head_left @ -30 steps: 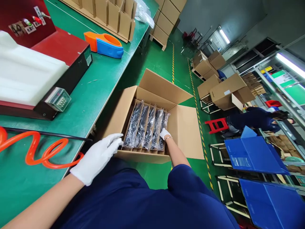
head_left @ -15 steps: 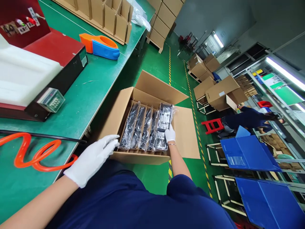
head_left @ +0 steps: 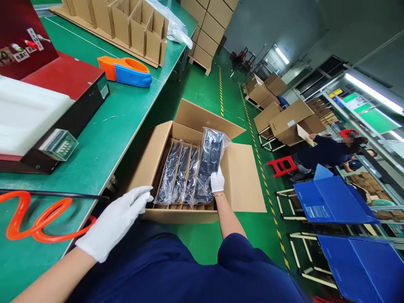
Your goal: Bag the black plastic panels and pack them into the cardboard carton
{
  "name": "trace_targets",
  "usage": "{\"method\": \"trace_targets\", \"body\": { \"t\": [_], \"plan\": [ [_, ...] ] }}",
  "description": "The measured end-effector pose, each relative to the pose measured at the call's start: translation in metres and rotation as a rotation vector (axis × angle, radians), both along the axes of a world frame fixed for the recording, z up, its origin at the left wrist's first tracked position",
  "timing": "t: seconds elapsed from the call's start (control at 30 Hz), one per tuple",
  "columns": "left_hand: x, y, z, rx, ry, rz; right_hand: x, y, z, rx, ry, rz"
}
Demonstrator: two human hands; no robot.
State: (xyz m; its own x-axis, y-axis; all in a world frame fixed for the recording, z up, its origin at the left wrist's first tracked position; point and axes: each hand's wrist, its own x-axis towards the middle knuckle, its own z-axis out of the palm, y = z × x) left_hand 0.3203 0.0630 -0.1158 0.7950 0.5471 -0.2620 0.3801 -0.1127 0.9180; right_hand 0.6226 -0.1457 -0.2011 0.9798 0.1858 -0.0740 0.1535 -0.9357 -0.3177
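Note:
An open cardboard box [head_left: 186, 216] stands on the floor beside the bench, with dividers inside. Several black parts in clear plastic [head_left: 170, 172] stand in its slots. My right hand [head_left: 217, 181], in a white glove, grips another bagged black part [head_left: 211, 151] over the right side of the box, its upper end tilted up above the slots. My left hand [head_left: 118, 223], gloved too, is at the box's near left corner, fingers extended and holding nothing.
A green bench [head_left: 120, 126] on the left bears a red machine [head_left: 66, 80], an orange and blue tape dispenser [head_left: 126, 71], cardboard dividers [head_left: 135, 38] and an orange hose [head_left: 38, 227]. Blue boxes [head_left: 334, 198] and a person [head_left: 322, 151] are at right.
The bagged part in my right hand has risen and shifted a little left over the slots. My left hand has moved slightly down and left in view.

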Motion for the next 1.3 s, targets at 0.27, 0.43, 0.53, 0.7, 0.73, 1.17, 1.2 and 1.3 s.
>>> {"method": "trace_targets", "body": {
  "t": [0.27, 0.43, 0.53, 0.7, 0.73, 1.17, 1.2, 1.3],
  "plan": [
    [0.002, 0.001, 0.004, 0.012, 0.056, -0.024, 0.000, 0.000, -0.004, -0.014, 0.004, 0.010],
    [0.001, 0.001, 0.007, 0.012, 0.058, -0.030, -0.001, -0.001, -0.006, -0.028, -0.003, 0.019],
    [0.000, 0.001, 0.007, 0.033, 0.043, -0.024, -0.002, -0.001, -0.006, -0.030, -0.008, 0.027],
    [0.001, 0.001, 0.005, 0.044, 0.040, -0.017, -0.003, 0.000, -0.004, -0.034, -0.022, 0.032],
    [0.001, 0.000, 0.006, 0.038, 0.050, -0.019, -0.003, 0.001, -0.004, -0.034, -0.025, 0.034],
    [0.004, -0.001, 0.016, -0.044, 0.095, -0.003, -0.002, -0.001, -0.008, -0.038, -0.030, 0.054],
    [0.003, -0.001, 0.016, -0.061, 0.104, -0.003, -0.002, -0.001, -0.008, -0.034, -0.027, 0.056],
    [0.003, -0.001, 0.015, -0.097, 0.122, 0.003, -0.002, -0.001, -0.008, -0.018, -0.020, 0.056]
  ]
}}
